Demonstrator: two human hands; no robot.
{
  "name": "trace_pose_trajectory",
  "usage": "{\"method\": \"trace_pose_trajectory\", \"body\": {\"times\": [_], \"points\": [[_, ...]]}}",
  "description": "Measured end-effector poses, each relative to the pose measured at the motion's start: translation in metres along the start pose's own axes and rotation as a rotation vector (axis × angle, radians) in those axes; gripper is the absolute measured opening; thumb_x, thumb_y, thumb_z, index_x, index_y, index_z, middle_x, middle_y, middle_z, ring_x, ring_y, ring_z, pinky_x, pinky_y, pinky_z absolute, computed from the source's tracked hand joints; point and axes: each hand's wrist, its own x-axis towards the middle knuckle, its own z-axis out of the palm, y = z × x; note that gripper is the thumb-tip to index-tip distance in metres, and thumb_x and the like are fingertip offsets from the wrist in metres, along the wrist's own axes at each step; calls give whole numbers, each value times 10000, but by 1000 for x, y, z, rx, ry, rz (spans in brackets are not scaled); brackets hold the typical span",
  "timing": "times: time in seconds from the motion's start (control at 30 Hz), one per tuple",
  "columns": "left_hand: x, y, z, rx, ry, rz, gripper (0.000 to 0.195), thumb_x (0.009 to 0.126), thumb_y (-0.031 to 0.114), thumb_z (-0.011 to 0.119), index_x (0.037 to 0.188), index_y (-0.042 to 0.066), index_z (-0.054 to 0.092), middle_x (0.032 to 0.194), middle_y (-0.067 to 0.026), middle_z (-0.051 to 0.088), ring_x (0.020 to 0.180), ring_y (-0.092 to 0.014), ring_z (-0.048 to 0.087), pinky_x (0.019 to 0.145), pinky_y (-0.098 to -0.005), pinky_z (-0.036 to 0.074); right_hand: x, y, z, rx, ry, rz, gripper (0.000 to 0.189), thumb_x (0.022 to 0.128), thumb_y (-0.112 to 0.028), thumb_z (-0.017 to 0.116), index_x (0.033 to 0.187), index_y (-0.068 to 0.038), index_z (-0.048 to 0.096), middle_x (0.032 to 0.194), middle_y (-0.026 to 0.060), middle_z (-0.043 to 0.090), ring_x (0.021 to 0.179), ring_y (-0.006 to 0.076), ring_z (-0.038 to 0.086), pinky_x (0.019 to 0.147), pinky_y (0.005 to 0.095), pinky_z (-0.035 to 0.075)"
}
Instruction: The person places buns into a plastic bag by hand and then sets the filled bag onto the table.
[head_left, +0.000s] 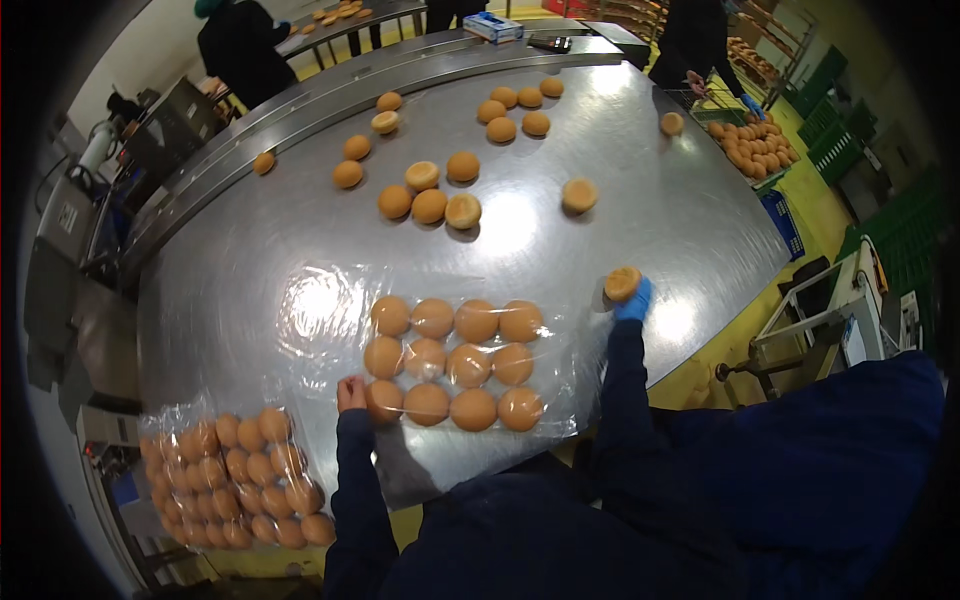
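My right hand (635, 300), in a blue glove, grips a round bread bun (622, 284) with its pale underside up, at the right of the steel table (270, 225). Bare, my left hand (351, 393) has its fingers bent at the lower left edge of a clear plastic bag (559, 375); whether it pinches the film cannot be told. Brown buns (469, 365) lie in rows inside this bag. Left of it are more bagged buns (225, 480). Loose buns (429, 206) are scattered farther up the table, some upside down.
A co-worker (694, 45) at the upper right reaches with a blue-gloved hand to a crate of buns (754, 146). Another person (244, 49) stands beyond the table's raised edge, where a glove box (493, 28) sits. A metal-framed machine (832, 307) is at the right.
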Motion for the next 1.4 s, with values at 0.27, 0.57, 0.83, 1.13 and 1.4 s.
{"method": "trace_pose_trajectory", "body": {"times": [0.27, 0.57, 0.83, 1.13, 1.4], "points": [[14, -15, 12, -177, -153, -193, 329, 918, 350, 468, 970, 32, 535, 899, -86, 557, 833, -171, 530, 756, -317, 445, -17, 45, -17, -631, -101, -191, 449, 871, -368, 577, 1214, -93, 484, 1000, 67, 500, 819, 144, 491, 631, 316, 454], [7, 4, 24, 67, -107, -75, 275, 886, 299, 511, 943, 36, 566, 912, -164, 563, 839, -284, 558, 779, -369, 439, -148, 59, -7, -784, -369, -222, 685, 845, -372, 623, 1386, -127, 281, 1321, 173, 394, 1192, 246, 409, 955, 385, 386], [9, 1, 30, 104, -133, -55, 218, 855, 250, 549, 884, 34, 539, 898, -155, 570, 824, -284, 558, 748, -360, 442, -100, 60, 54, -1232, -558, -719, 487, 829, -302, 621, 1213, -19, 524, 1258, 232, 465, 1099, 363, 501, 950, 410, 402], [1, 8, 24, 130, -128, -56, 239, 863, 262, 534, 932, 34, 551, 931, -184, 578, 873, -326, 562, 782, -380, 441, -6, -16, 2, -677, -136, -7, 743, 804, -592, 513, 1354, -124, 341, 1207, 126, 534, 1082, 248, 512, 909, 427, 401], [-1, 23, 23, 110, -158, -78, 266, 885, 292, 501, 944, 38, 551, 933, -202, 577, 899, -351, 563, 800, -408, 440, -5, 31, 43, -1317, -275, 194, 842, 768, -693, 494, 1162, 51, 489, 1028, 178, 601, 914, 273, 590, 756, 373, 471]]}}
